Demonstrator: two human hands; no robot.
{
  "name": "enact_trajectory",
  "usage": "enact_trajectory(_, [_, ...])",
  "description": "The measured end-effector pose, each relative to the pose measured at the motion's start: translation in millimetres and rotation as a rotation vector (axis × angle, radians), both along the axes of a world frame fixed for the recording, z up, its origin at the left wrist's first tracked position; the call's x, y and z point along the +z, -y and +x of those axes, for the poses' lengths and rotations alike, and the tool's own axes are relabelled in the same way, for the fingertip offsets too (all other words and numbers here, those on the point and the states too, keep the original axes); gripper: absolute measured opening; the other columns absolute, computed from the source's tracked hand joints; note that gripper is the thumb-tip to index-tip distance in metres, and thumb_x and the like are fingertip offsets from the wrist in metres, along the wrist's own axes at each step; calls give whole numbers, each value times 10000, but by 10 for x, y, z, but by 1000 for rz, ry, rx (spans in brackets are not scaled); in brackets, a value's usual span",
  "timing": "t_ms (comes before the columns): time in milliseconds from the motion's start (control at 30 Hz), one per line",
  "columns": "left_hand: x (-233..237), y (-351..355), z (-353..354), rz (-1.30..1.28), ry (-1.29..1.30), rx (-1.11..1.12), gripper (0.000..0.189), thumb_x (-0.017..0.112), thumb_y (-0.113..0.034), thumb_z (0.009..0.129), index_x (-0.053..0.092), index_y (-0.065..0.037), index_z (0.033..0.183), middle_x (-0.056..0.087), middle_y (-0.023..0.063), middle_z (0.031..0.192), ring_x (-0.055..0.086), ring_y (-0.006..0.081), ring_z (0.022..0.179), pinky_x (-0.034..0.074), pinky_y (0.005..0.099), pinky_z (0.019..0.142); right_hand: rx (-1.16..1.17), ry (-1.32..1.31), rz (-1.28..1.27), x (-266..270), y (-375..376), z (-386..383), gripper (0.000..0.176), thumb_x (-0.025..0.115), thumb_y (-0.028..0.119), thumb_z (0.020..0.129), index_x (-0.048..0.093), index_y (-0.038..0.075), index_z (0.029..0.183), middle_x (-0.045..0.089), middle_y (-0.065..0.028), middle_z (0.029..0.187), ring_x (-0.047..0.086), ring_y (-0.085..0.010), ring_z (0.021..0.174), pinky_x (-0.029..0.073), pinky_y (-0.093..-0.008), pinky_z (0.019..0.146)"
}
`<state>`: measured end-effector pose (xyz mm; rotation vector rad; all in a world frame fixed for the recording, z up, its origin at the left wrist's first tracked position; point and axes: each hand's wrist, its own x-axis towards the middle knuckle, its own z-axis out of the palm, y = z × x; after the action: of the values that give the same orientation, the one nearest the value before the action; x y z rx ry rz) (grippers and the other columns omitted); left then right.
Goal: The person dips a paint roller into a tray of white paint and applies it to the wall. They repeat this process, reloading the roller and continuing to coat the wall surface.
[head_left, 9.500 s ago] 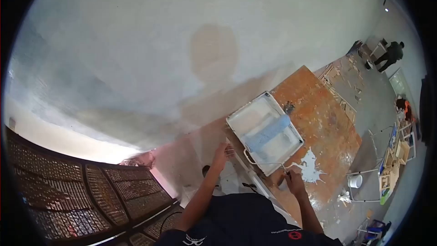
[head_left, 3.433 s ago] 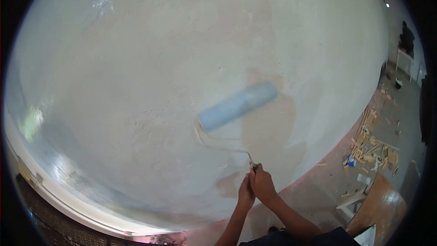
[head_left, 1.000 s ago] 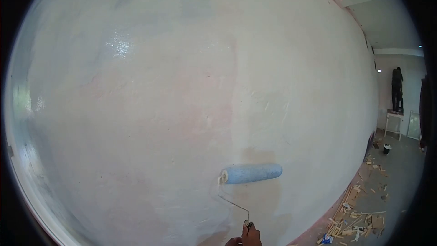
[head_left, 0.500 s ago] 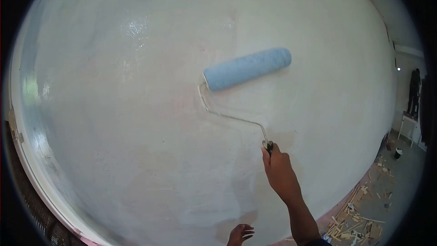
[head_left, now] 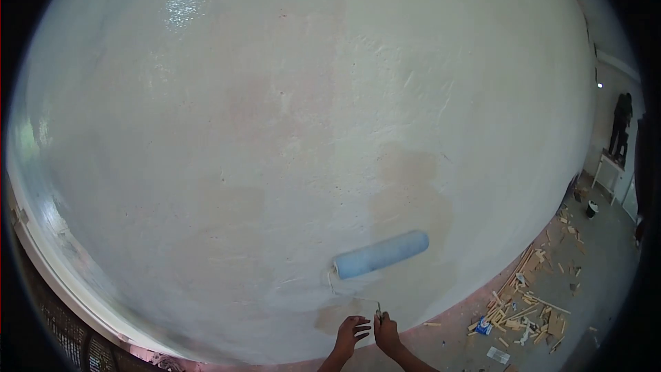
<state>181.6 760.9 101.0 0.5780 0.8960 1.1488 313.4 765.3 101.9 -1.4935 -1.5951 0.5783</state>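
A paint roller [head_left: 382,253] with a blue fuzzy cover lies against the pale wall [head_left: 275,131], low down and slightly tilted, its right end higher. Its thin wire frame bends down to the handle, which my right hand [head_left: 387,331] is closed around. Just left of that hand is my left hand [head_left: 351,331], its fingers apart and slightly curled, holding nothing. Most of the handle is hidden by my right hand. Wet, shiny streaks show at the upper left of the wall, and beige patches near the roller.
Scattered wood scraps [head_left: 530,310] and a blue packet [head_left: 484,326] litter the floor at the lower right. Farther back are a dark bucket [head_left: 592,209] and a person [head_left: 621,124] standing on a white table [head_left: 607,169]. A white frame edge [head_left: 65,282] curves along the left.
The roller has moved down the wall with my right hand, which is now low in view. My left hand is now beside it. The view has tilted downward, showing more floor.
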Motion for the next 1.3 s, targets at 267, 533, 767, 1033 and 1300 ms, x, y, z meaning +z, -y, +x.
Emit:
enact_trajectory(267, [76,105,96,6,-203,-50,341,396,-340,941,491,-62,1115,553,84,1064,534,204,970,450,366,833,17,-321,-45,589,136,-262,264,472,215,919,498,-33,834,535,-182,558,578,-340,517,419,-423,461])
enact_trajectory(533, [409,-253,493,64,-119,-191,297,351,-288,969,484,-37,1057,570,130,1035,564,247,952,459,396,834,-44,-156,277,2658,-434,468,299,445,223,948,458,-13,765,465,-106,502,473,-221,410,375,-355,415])
enact_trajectory(767, [510,-289,847,42,-69,-241,273,370,-272,953,489,-42,1041,568,133,1039,556,258,961,447,410,848,-26,-130,334,2657,-654,653,305,462,238,944,463,-36,809,472,-195,527,470,-362,477,367,-416,454])
enact_trajectory(1033, [-54,-270,883,-70,12,-256,298,408,-319,932,506,-62,1047,578,123,1053,561,249,952,435,404,855,17,0,41,660,-288,878,328,483,259,928,476,-52,824,522,-227,574,527,-424,557,400,-468,507])
enact_trajectory(1300, [18,-236,980,-87,-15,-334,288,469,-334,911,513,-84,1047,584,112,1081,560,251,978,437,401,854,100,292,6,1025,-409,1588,375,480,316,922,507,-51,849,568,-241,629,568,-424,626,447,-485,565])
